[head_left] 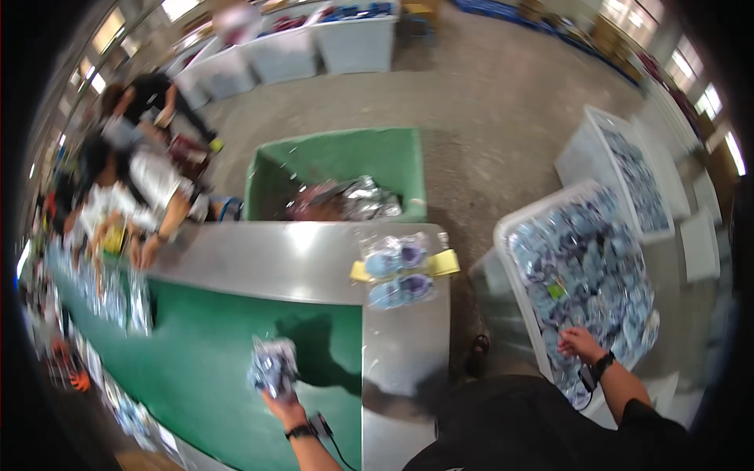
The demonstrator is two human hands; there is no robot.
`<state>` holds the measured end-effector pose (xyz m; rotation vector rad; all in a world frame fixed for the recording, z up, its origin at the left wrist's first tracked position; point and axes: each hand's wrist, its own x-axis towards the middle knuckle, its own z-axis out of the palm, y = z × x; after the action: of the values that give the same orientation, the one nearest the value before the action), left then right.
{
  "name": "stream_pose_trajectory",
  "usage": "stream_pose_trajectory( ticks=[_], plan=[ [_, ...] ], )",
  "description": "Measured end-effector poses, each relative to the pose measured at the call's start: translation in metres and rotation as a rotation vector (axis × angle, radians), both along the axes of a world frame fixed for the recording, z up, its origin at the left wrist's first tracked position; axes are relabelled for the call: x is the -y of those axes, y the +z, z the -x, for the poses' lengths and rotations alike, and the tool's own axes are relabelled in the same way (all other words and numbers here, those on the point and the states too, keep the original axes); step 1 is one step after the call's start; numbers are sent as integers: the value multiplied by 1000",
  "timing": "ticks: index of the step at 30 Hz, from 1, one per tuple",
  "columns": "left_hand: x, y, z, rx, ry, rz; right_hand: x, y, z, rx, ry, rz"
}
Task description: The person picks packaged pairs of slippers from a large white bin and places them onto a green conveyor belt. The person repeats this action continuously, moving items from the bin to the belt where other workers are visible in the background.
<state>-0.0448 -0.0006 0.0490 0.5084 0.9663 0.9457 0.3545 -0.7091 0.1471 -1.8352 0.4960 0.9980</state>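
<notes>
Over the green conveyor belt (212, 345), my left hand (284, 410) grips a clear plastic bag of light-blue shoes (272, 367) from its near end. My right hand (581, 345) is above the large white bin (514, 302) on the right, its fingers curled together at the heap of bagged light-blue shoes (585, 251). Whatever those fingers hold, if anything, is too small to make out. On the metal end of the table (404, 345) lie two bagged blue-and-purple shoes (400, 271), with yellow strips beside them.
Behind the table stands a green bin (338, 145) with plastic wrap inside. A second white bin (616, 161) of bagged shoes is beyond the nearer one. Several people work along the left side, near a row of bagged items (110, 298). White bins (353, 47) line the back.
</notes>
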Motion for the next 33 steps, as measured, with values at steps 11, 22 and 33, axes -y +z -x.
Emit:
stream_pose_trajectory(
  ticks=[11, 22, 33],
  plan=[
    [178, 69, -1, -715, -803, 167, 137, -86, 66, -64, -484, -106],
    [173, 162, -268, -1114, -1352, -716, 213, -139, 155, -150, -902, -261],
    [314, 102, -653, -703, -1935, -1292, 185, -169, 271, -244, -1306, -503]
  ],
)
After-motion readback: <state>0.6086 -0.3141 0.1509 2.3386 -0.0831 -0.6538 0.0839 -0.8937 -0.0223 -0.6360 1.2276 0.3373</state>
